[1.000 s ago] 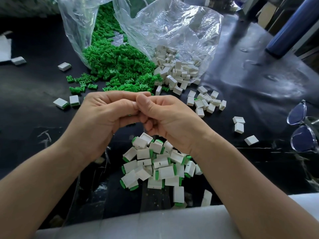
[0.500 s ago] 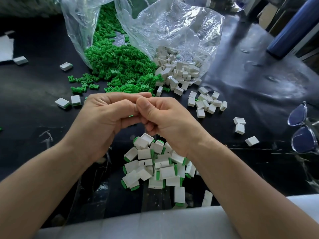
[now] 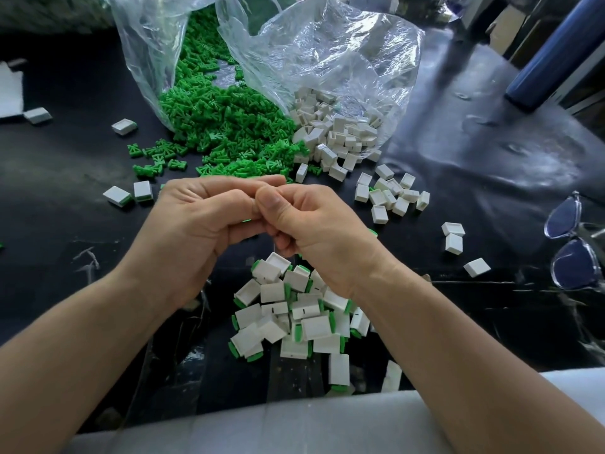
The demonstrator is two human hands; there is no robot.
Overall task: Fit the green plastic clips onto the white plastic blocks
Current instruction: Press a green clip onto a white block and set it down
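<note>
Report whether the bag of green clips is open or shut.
Open: green clips spill out of the clear bag onto the black table.

Fig.: Free room on table [image 3: 75, 244]. Left of left hand [image 3: 196, 224]: open lane, only stray blocks [image 3: 143, 190] nearby. Ahead: clip heap [image 3: 226, 126] & plastic bags [image 3: 343, 60] bar the way. Under wrists: finished pile [image 3: 314, 326]. Right: loose blocks [image 3: 379, 213], then bare strip, then glasses [image 3: 563, 221]; blue cylinder [image 3: 553, 54] at far corner.

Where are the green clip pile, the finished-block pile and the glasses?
green clip pile [image 3: 226, 126]: head view, middle of the heap.
finished-block pile [image 3: 304, 309]: head view, white block mid-pile.
glasses [image 3: 573, 267]: head view, nearer lens.
</note>
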